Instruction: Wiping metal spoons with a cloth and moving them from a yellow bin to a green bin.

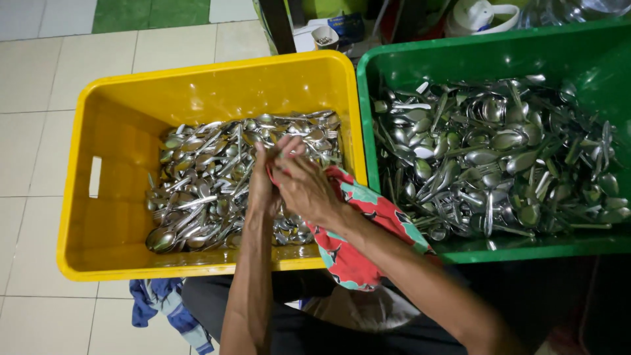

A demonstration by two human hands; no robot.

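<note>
Above the yellow crate (105,217), 2 hands pressed together: left hand (261,183) upright, fingers curled; right hand (303,186) bent at wrist, gripping red patterned cloth (355,253) draped over crate's right rim. Beneath, heaped spoons (197,190). Whether a spoon is held: cannot tell.

A red, teal-patterned cloth (358,243) drapes over the yellow crate's (92,217) rim, beside heaped steel spoons (204,184).

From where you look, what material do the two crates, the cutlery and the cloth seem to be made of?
Yellow crate and green crate: probably moulded plastic, with smooth, glossy, evenly coloured walls. Spoons: probably stainless steel, silver with bright mirror-like reflections. Cloth: soft printed fabric, red and teal, matte, folded and draped over the right hand, beside the left hand.
</note>
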